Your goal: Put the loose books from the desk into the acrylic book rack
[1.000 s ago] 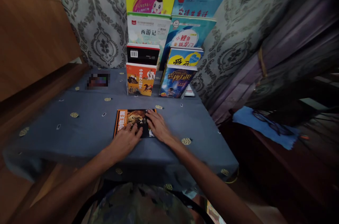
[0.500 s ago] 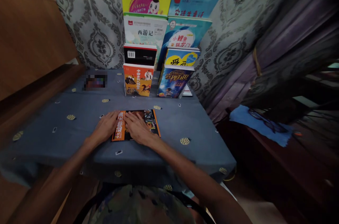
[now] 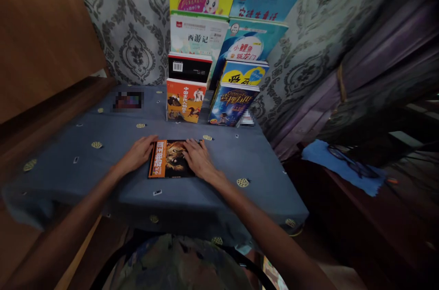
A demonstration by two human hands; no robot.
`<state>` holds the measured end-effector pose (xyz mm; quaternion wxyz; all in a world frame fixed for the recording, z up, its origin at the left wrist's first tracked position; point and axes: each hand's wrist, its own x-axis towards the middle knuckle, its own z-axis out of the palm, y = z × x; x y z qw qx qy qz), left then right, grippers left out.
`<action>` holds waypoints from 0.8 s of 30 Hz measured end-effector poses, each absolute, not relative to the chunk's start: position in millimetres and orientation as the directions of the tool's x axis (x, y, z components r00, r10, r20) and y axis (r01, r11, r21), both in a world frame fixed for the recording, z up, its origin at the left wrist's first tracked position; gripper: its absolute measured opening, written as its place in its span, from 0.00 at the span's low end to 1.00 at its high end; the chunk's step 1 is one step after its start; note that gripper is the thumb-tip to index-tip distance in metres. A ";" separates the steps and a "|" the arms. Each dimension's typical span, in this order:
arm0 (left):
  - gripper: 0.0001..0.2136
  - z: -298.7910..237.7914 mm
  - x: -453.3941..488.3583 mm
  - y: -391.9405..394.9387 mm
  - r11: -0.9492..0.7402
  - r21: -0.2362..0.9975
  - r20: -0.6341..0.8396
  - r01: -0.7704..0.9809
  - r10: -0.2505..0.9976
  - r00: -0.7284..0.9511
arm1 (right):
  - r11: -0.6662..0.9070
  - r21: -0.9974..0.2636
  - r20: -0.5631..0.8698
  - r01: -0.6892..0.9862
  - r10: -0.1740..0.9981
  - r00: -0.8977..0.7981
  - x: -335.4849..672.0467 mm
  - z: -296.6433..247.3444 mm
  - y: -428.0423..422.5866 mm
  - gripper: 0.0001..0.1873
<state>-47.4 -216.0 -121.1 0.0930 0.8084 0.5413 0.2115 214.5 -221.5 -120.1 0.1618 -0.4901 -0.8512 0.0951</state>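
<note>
A thin book (image 3: pixel 174 158) lies flat near the table's front, its cover black with an orange strip and a lion picture. My left hand (image 3: pixel 140 153) rests at the book's left edge, fingers stretched forward, with the fingertips at its upper left corner. On the right part of the cover lies my right hand (image 3: pixel 199 160), palm down and fingers extended, hiding that side of the picture. Neither hand is closed around anything. Beyond the book stand two stepped columns of books, with an orange book (image 3: pixel 186 101) in front on the left and a blue book (image 3: pixel 233 104) on the right.
A blue-grey cloth with pineapple prints covers the table (image 3: pixel 103 175). A blurred-out item (image 3: pixel 128 100) lies at the back left. Wooden furniture (image 3: pixel 44 38) borders the left side. To the right, glasses (image 3: pixel 353 162) lie on a blue cloth (image 3: pixel 315 155), near a tied purple curtain (image 3: pixel 315 111).
My right hand has slid rightward across the cover, uncovering the lion picture. My left hand stays by the left edge. The whole view has shifted slightly.
</note>
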 end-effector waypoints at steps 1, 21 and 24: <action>0.22 -119.2 -49.7 -213.5 -0.396 0.396 0.234 0.829 0.916 0.326 | 0.550 -0.320 0.185 0.771 0.835 -0.519 203.8 -118.7 -223.4 0.23; 0.21 -120.8 -55.4 -217.6 -0.384 0.387 0.181 0.839 0.923 0.339 | 0.794 -0.403 0.212 0.456 0.565 -0.797 216.8 -115.9 -289.8 0.22; 0.20 -120.4 -55.5 -218.7 -0.385 0.363 0.171 0.849 0.923 0.345 | 0.707 -0.433 0.215 0.559 0.684 -0.698 243.3 -121.4 -277.5 0.23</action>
